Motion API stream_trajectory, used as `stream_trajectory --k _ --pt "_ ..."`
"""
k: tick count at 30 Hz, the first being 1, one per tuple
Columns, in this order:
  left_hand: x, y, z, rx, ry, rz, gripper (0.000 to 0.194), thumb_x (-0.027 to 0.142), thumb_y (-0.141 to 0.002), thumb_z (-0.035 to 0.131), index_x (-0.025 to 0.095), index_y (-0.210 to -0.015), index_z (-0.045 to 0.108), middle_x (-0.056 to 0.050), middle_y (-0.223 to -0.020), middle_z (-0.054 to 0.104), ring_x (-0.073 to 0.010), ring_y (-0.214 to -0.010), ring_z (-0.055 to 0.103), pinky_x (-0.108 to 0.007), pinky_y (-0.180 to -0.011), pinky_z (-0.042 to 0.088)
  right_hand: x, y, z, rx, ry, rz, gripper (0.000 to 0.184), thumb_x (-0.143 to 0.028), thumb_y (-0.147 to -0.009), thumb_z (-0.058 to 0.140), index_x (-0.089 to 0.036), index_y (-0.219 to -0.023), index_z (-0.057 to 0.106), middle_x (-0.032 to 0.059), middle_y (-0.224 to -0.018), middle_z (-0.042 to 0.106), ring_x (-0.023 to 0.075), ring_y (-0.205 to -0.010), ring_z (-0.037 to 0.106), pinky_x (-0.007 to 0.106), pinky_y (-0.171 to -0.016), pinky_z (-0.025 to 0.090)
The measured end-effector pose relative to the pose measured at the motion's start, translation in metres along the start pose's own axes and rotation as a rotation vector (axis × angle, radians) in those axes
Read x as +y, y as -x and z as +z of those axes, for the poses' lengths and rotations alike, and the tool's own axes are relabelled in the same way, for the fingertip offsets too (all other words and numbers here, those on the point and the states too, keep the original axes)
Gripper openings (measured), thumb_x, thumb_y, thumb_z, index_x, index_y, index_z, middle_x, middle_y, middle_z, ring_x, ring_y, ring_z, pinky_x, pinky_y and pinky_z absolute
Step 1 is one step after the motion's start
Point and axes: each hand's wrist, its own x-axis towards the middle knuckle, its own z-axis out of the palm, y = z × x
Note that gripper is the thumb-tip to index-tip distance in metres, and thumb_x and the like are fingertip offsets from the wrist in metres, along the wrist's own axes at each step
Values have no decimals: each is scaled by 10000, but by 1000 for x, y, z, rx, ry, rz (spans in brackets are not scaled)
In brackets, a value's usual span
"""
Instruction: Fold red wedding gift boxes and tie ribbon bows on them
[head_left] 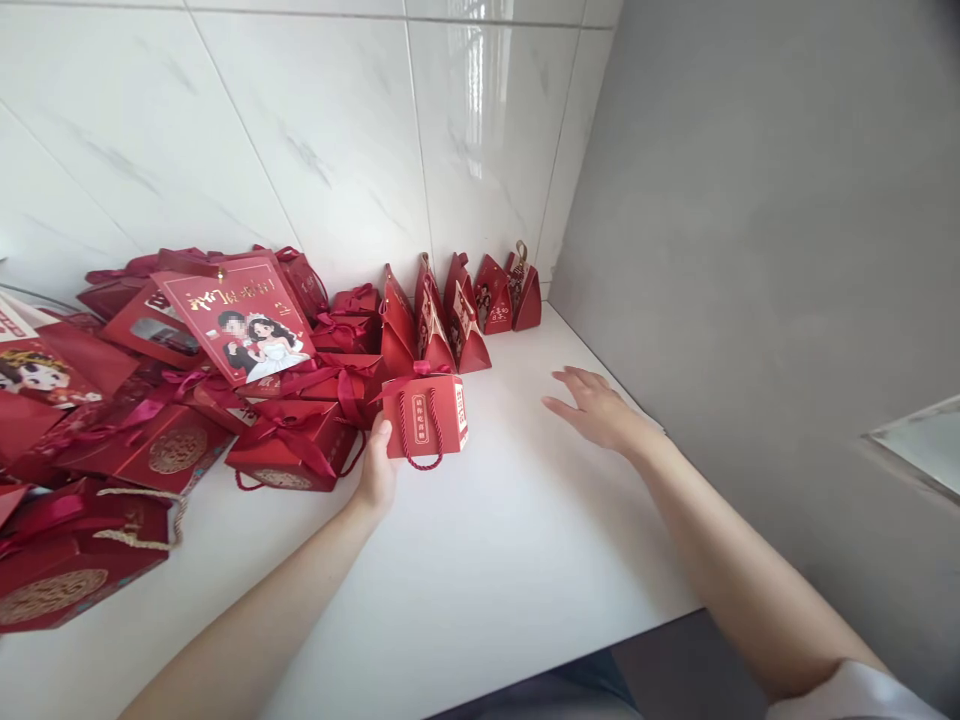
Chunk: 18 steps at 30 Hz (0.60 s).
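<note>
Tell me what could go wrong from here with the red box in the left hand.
The left hand grips the red box at one side, with the right hand off it, so it might tilt or slip.
It is close to the triangular boxes; a bump might topple one.
Its hanging rope handle could perhaps snag on something nearby.
</note>
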Motion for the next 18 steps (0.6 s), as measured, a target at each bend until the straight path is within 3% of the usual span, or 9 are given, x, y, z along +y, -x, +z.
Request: stream_trajectory --k 2,3,5,8,11,18 --pt "-1 0 -1 -21 2 5 584 565 -882 512 208 -1344 537 -80 -1361 603 -299 -1255 561 -405 -1006 510 36 14 7 -51 156 222 784 -573 -981 355 -21 -1537 313 226 -1633 211 368 -1528 169 532 -1230 222" --pt "-1 0 -1 -27 2 11 576 560 -883 514 203 -1335 544 -83 -1348 611 -301 -1249 565 -405 -1006 509 52 22 14 -42 215 269 823 -585 -985 314 18 -1544 266 244 -1634 185 362 -1533 155 511 -1245 191" --pt "-1 -1 -1 -40 -12 27 562 553 -884 520 199 -1319 554 -82 -1331 622 -299 -1241 571 -402 -1006 508 76 36 29 12 297 224 835 -631 -985 224 -49 -1582 192 172 -1665 122 311 -1551 100 494 -1264 124" --pt "-1 -1 0 -52 -46 63 548 542 -876 539 193 -1298 567 -81 -1313 632 -294 -1252 562 -393 -1028 491 92 39 37 0 323 167 837 -664 -975 168 -102 -1595 179 117 -1674 114 276 -1554 99 479 -1267 127" --pt "-1 -1 1 -56 -64 70 536 538 -876 538 190 -1283 572 -83 -1302 636 -291 -1262 555 -388 -1046 477 96 16 32 -21 329 122 854 -684 -965 160 -106 -1594 188 122 -1668 139 279 -1549 132 475 -1263 149" --pt "-1 0 -1 -59 -98 62 543 547 -879 521 195 -1290 567 -75 -1311 629 -289 -1267 550 -375 -1032 483 90 -71 25 -36 304 115 875 -717 -942 210 -128 -1589 218 101 -1672 132 283 -1548 136 475 -1259 134"
